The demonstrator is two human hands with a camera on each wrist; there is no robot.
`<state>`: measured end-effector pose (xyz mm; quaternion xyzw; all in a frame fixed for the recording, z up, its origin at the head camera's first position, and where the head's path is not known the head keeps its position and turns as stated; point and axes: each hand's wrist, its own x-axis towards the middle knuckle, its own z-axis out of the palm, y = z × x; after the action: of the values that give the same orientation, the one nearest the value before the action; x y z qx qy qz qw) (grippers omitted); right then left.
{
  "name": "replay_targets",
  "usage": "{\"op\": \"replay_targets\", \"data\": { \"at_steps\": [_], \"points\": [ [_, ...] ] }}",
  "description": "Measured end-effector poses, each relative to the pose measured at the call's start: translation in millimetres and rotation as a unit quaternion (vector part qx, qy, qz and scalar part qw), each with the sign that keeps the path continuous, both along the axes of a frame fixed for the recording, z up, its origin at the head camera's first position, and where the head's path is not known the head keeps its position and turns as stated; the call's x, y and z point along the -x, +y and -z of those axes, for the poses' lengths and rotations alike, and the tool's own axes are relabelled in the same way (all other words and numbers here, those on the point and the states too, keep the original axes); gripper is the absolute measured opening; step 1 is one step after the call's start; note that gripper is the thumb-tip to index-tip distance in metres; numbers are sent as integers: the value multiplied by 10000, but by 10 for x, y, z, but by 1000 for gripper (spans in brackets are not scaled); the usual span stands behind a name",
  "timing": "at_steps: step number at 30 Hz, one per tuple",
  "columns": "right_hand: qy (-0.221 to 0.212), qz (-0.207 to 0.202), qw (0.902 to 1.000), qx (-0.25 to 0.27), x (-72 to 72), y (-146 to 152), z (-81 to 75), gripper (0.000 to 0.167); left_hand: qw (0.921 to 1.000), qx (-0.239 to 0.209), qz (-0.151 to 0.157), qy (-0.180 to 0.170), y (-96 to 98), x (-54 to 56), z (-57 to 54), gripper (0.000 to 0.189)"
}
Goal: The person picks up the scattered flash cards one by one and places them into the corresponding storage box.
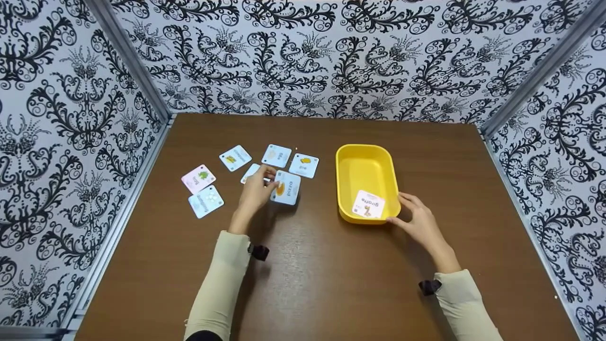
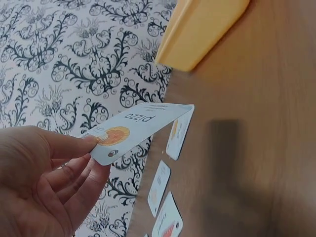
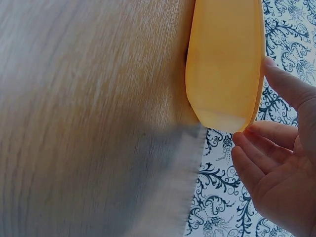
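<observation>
My left hand [image 1: 255,192] pinches a pale blue picture card [image 1: 287,187] marked "pizza" between thumb and fingers. In the left wrist view the card [image 2: 133,129] is raised off the table and tilted, the thumb lying over its pizza picture. A yellow plastic tub [image 1: 367,182] stands to the right, and a pink giraffe card [image 1: 368,205] lies inside at its near end. My right hand [image 1: 419,222] holds the tub's near right corner, thumb on the near end and fingers along the right side. The right wrist view shows this hand [image 3: 276,158] at the tub wall [image 3: 224,64].
Several cards lie on the brown table [image 1: 307,274] beyond and left of my left hand, among them a pink frog card [image 1: 198,179], a flower card [image 1: 206,201] and a yellow-pictured card [image 1: 304,165]. Patterned walls [image 1: 303,57] border the table.
</observation>
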<state>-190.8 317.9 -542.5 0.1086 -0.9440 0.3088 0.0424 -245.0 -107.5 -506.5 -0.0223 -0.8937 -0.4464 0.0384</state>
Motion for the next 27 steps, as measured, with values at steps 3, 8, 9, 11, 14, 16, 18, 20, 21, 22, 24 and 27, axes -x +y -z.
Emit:
{"op": "replay_targets", "data": {
  "at_steps": [3, 8, 9, 11, 14, 16, 18, 20, 21, 22, 24, 27],
  "points": [
    [21, -4, 10000, 13, 1, 1, 2, 73, 10000, -62, 59, 30, 71, 8, -31, 23],
    [16, -6, 10000, 24, 6, 4, 16, 73, 9993, -304, 194, 45, 188, 35, -55, 24],
    [19, -4, 10000, 29, 6, 4, 17, 73, 9991, -367, 222, 55, 211, 41, -58, 23],
    [18, -5, 10000, 46, 8, 4, 18, 73, 9985, -458, 282, 102, 257, 50, -67, 23],
    [15, -1, 10000, 76, 12, 4, 19, 73, 9977, -547, 347, 185, 323, 60, -80, 23],
    [16, 1, 10000, 85, 11, 6, 21, 73, 9972, -581, 411, 232, 366, 70, -87, 22],
    [19, 2, 10000, 93, 10, 7, 21, 73, 9964, -642, 477, 270, 409, 78, -95, 22],
    [23, 6, 10000, 94, 8, 8, 21, 73, 9955, -708, 548, 300, 451, 86, -102, 21],
    [24, 9, 10000, 96, 7, 8, 21, 73, 9953, -716, 580, 306, 472, 90, -103, 21],
    [23, 12, 9999, 100, 6, 7, 20, 73, 9951, -724, 600, 311, 493, 92, -105, 21],
    [30, 14, 10000, 86, 6, 8, 21, 73, 9948, -733, 635, 315, 535, 98, -107, 22],
    [33, 5, 10000, 38, 4, 7, 21, 74, 9942, -752, 693, 344, 599, 108, -107, 23]
  ]
}}
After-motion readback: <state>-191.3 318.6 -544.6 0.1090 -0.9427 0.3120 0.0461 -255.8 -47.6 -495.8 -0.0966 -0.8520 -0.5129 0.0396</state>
